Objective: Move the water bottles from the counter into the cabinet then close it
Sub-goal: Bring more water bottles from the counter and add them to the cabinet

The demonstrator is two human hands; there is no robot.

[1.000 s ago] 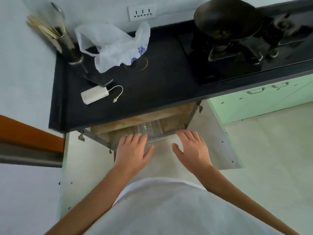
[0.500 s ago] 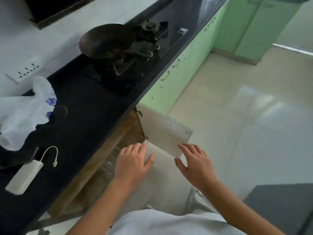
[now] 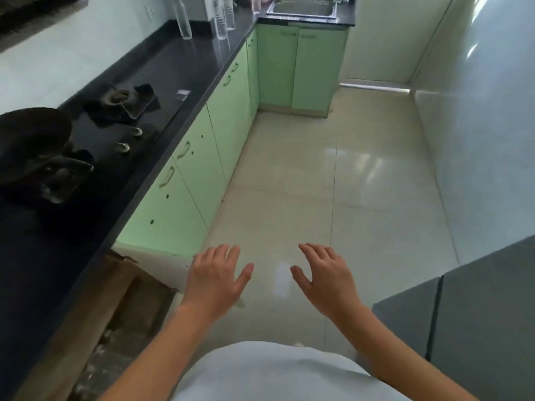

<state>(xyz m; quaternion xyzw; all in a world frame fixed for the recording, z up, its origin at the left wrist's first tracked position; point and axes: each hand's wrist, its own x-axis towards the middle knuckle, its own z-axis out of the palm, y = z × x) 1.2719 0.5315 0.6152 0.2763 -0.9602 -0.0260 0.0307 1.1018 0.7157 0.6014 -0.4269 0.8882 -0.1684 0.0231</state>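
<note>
Three clear water bottles (image 3: 220, 20) stand at the far end of the black counter (image 3: 185, 62), well away from me. The open cabinet (image 3: 115, 308) lies at the lower left under the counter, its brown inside showing; clear bottles (image 3: 98, 363) lie dimly inside. Its pale door (image 3: 162, 261) swings out behind my left hand. My left hand (image 3: 215, 277) and my right hand (image 3: 324, 277) hover over the floor with fingers spread, holding nothing.
A black wok (image 3: 31, 134) sits on the gas hob (image 3: 95, 134) at the left. Green cabinet doors (image 3: 202, 157) run along the counter to a sink (image 3: 302, 8) at the far end. A grey appliance (image 3: 463, 314) stands at the right; tiled floor (image 3: 318, 183) ahead.
The view has swung right, from the open cabinet to the kitchen's far end. Both hands have left the cabinet opening and now hang over the floor, still empty.
</note>
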